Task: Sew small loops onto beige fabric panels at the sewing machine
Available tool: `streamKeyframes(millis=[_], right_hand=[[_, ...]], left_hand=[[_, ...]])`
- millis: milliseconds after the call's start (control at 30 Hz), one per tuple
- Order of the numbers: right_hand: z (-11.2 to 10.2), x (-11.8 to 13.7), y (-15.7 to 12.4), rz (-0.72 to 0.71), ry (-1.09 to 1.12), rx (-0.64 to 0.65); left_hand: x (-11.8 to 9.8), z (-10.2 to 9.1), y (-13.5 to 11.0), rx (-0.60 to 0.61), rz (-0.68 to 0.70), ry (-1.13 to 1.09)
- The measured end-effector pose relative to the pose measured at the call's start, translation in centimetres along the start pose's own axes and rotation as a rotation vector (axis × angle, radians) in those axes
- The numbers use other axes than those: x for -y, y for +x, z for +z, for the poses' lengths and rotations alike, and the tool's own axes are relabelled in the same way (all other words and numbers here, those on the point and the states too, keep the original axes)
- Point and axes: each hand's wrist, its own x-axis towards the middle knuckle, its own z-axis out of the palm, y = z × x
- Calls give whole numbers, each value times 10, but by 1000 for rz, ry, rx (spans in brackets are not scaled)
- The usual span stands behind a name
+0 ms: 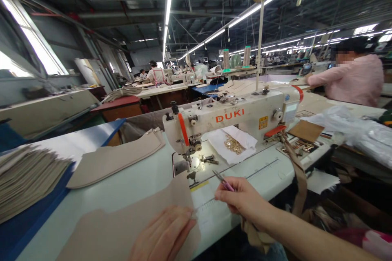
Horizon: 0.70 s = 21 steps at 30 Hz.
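My left hand (163, 234) lies flat on a tan fabric piece (128, 224) that reaches up to the needle of a white DUKI sewing machine (232, 120). Its fingers are stretched out and press the cloth's right edge. My right hand (245, 200) is closed around small pink-handled thread snips (223, 181), whose tip points toward the presser foot (192, 175). The snips hover just right of the fabric's edge, above the pale table (147, 179).
A stack of tan pieces (24, 179) sits at the left on a blue board, and one curved piece (113, 157) lies behind. Gold rings on white cloth (234, 144) rest under the machine arm. A person in pink (355, 75) works at the right.
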Motion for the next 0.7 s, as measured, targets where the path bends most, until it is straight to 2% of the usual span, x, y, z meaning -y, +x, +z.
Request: streamKeyframes(millis=[167,433,600,700], right_hand=[[13,-1,-4,69,25,181],[25,5,-4,118,90,173],[22,-3,2,-170,-150,33],[16,-4,7,-235,-258,-66]], left_hand=[[9,6,-10,66,100,-1],[14,10,-23,98,135,-20],[14,13,-20,86,146,-8],[13,13,-15,82,152,11]])
